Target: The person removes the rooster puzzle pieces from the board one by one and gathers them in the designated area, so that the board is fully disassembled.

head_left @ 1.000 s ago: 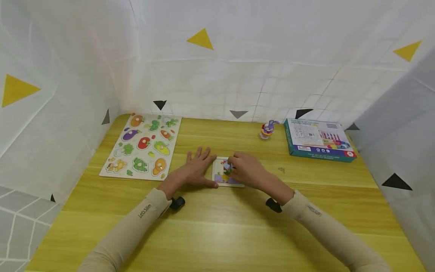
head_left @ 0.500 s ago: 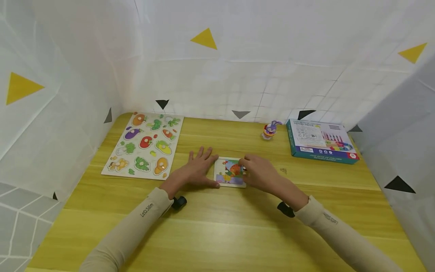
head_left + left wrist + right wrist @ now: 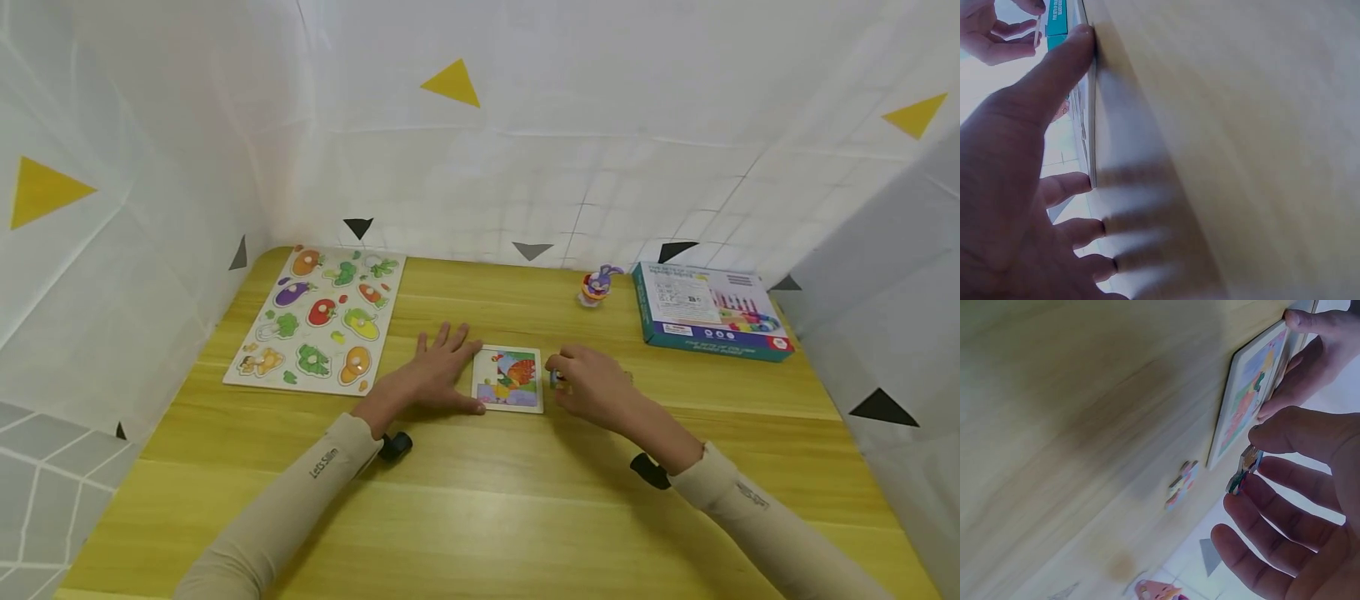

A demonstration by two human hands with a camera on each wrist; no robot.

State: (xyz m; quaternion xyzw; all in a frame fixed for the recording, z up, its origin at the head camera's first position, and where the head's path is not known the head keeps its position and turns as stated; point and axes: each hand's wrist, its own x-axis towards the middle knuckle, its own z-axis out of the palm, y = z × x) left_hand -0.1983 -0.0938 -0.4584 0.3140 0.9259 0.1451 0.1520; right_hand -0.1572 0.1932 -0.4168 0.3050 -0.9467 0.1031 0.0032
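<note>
A small framed jigsaw puzzle [image 3: 528, 375] with a colourful picture lies flat mid-table; a pale area without picture shows along its upper left. My left hand [image 3: 435, 375] rests on the table with fingers spread, thumb and index fingertip touching the puzzle's left edge. Just right of the puzzle, raised off the table, my right hand [image 3: 596, 387] pinches a small jigsaw piece [image 3: 1249, 464] between thumb and fingers. In the right wrist view another jigsaw piece [image 3: 1182, 484] lies on the wood nearby; in the head view the right hand mostly hides it.
At the left lies a large vegetable peg board [image 3: 318, 321]. Toward the back stands a purple rabbit figure [image 3: 596, 286] in a cup-like base. A teal-edged box [image 3: 708, 310] lies at the back right. White sheeting [image 3: 480, 183] rises behind the table.
My right hand has moved right, from over the puzzle to beside it, with the jigsaw piece. More of the puzzle's picture is uncovered. My left hand keeps its place at the left edge.
</note>
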